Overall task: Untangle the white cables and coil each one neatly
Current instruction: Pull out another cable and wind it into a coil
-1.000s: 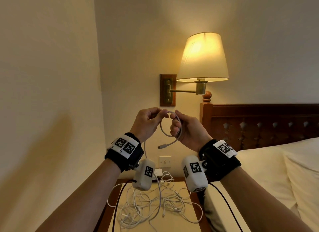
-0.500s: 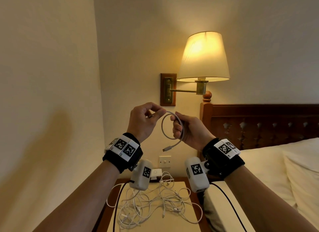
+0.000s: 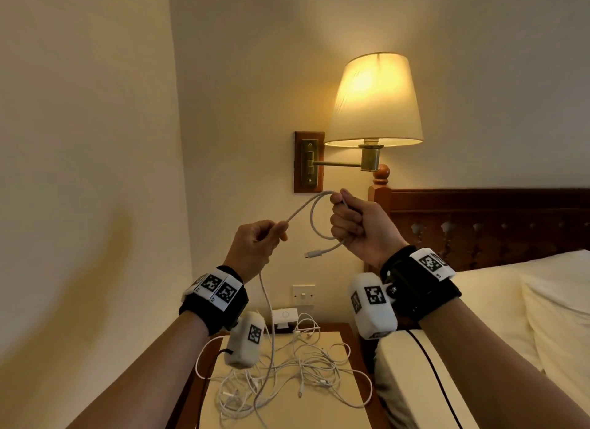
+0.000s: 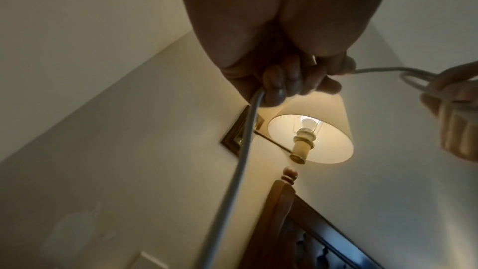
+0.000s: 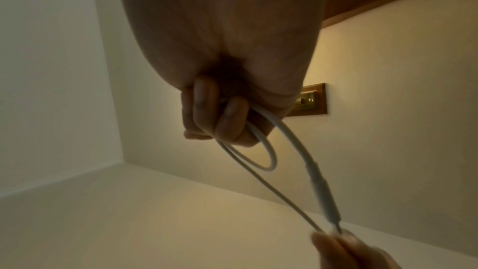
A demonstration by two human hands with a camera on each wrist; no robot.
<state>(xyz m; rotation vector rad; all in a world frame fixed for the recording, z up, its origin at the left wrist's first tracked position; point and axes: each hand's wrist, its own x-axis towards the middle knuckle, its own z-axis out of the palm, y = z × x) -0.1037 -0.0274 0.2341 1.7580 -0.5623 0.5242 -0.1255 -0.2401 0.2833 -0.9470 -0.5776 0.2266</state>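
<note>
My right hand (image 3: 354, 224) is raised in front of the wall and grips a small loop of white cable (image 3: 314, 217), whose plug end (image 3: 311, 254) hangs free below the fist. My left hand (image 3: 258, 243) sits lower and to the left, pinching the same cable between thumb and fingers. From there the cable drops to a tangled heap of white cables (image 3: 287, 368) on the bedside table (image 3: 335, 406). The right wrist view shows the loop (image 5: 261, 156) under my curled fingers (image 5: 220, 116). The cable (image 4: 240, 150) leaves my closed left hand (image 4: 305, 79) in the left wrist view.
A lit wall lamp (image 3: 373, 99) hangs just above and behind my hands. The wooden headboard (image 3: 479, 221) and a bed with pillows (image 3: 558, 316) fill the right. A white charger (image 3: 284, 316) and a wall switch (image 3: 303, 294) sit behind the table. The left wall (image 3: 79, 173) stands close.
My left hand has dropped down and to the left, drawing out a straight stretch of cable. The right hand has stayed raised with the loop.
</note>
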